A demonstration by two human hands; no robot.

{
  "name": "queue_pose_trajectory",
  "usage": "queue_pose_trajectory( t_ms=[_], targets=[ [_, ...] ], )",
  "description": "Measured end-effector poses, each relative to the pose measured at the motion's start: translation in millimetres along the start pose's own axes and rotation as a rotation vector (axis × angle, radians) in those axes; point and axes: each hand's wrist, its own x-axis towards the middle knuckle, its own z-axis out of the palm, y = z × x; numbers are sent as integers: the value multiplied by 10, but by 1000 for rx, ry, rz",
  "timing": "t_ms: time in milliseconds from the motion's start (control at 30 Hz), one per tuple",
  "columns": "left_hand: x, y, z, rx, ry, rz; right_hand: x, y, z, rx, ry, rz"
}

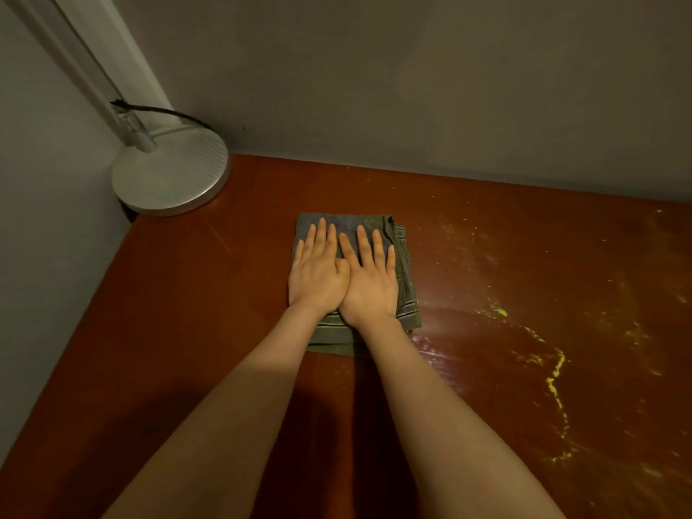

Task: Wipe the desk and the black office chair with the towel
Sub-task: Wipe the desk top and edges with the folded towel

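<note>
Head view, looking down at a corner of a reddish-brown tabletop (187, 294) that meets grey walls (412, 88) at the back and on the left.

One folded towel (406, 290), grey-green with dark stripes near its edges, lies flat on the tabletop, a little left of the middle of the view and nearer the back wall than the front. Two bare hands rest on top of it, side by side, palms down. The left hand (318, 273) covers the towel's left part and the right hand (370, 279) its middle. Their thumbs meet in between. The fingers (361, 241) of both hands are straight and slightly apart, pressing flat on the cloth and gripping nothing. Two bare forearms reach in from the bottom edge.

To the right of the towel, the tabletop carries pale smears and one winding trail of yellow powdery residue (554, 380), with smaller yellow specks scattered around it.

In the back left corner stands one round silver lamp base (170, 177), with one pale stem (93, 65) rising up and to the left. One black cable (168, 112) loops behind it.
</note>
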Motion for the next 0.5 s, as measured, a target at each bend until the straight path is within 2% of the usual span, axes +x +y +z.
queue_pose_trajectory(
  t_ms=[500],
  targets=[
    [2,1817,616,0,-87,239,-495,1766,-387,-52,55,271]
  ],
)
